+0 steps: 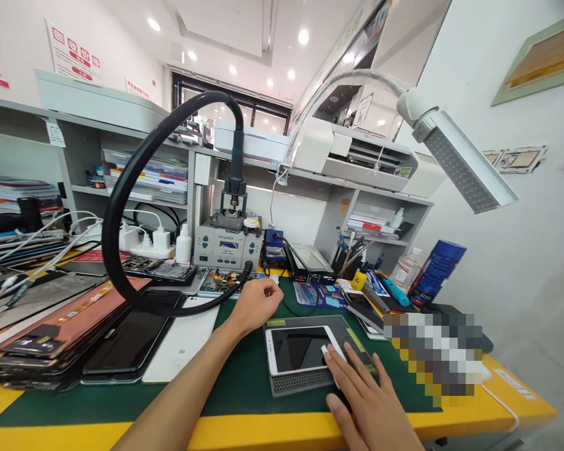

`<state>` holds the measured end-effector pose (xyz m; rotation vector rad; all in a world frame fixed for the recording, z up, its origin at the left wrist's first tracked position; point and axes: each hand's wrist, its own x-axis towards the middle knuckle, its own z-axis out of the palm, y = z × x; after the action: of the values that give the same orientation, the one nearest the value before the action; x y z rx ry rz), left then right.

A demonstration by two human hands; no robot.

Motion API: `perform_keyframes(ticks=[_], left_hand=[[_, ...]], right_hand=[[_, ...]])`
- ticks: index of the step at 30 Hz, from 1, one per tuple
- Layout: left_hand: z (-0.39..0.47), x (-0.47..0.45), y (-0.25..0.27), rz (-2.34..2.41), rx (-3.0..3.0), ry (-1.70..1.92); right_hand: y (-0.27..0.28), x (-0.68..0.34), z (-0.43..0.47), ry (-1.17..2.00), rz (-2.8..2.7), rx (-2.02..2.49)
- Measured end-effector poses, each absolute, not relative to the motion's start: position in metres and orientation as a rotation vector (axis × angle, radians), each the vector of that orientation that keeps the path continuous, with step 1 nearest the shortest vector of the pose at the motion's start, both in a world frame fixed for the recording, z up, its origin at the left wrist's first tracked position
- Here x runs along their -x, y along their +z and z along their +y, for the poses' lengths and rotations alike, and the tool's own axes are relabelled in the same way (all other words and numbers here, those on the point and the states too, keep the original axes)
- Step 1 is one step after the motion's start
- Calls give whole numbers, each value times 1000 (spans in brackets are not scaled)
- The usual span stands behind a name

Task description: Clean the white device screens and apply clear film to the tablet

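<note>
A white-framed tablet with a dark screen lies face up on a grey perforated mat. My right hand rests over the tablet's right end, fingers stretched out and spread. At its index fingertip is a small white patch that I cannot make out. Beyond the tablet's upper left corner, my left hand is closed, its fingers curled together. Whatever it may hold is hidden. Just behind it lies an open device with exposed circuitry.
A black hose loops from the hot air station above the left side. Stacked device panels and a white panel lie left. Right are a pen holder, a bottle and a pixelated area. A lamp hangs overhead.
</note>
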<state>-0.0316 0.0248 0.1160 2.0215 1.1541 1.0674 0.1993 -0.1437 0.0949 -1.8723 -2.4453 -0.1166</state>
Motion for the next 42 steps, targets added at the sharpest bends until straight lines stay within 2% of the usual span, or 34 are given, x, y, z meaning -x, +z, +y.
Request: perform_keyframes(ticks=[8, 42], left_hand=[[19, 32, 123, 1185, -2032, 1016], [22, 30, 117, 1188, -2112, 981]], right_hand=[[104, -210, -147, 54, -2345, 2034], [115, -189, -97, 69, -2299, 1925]])
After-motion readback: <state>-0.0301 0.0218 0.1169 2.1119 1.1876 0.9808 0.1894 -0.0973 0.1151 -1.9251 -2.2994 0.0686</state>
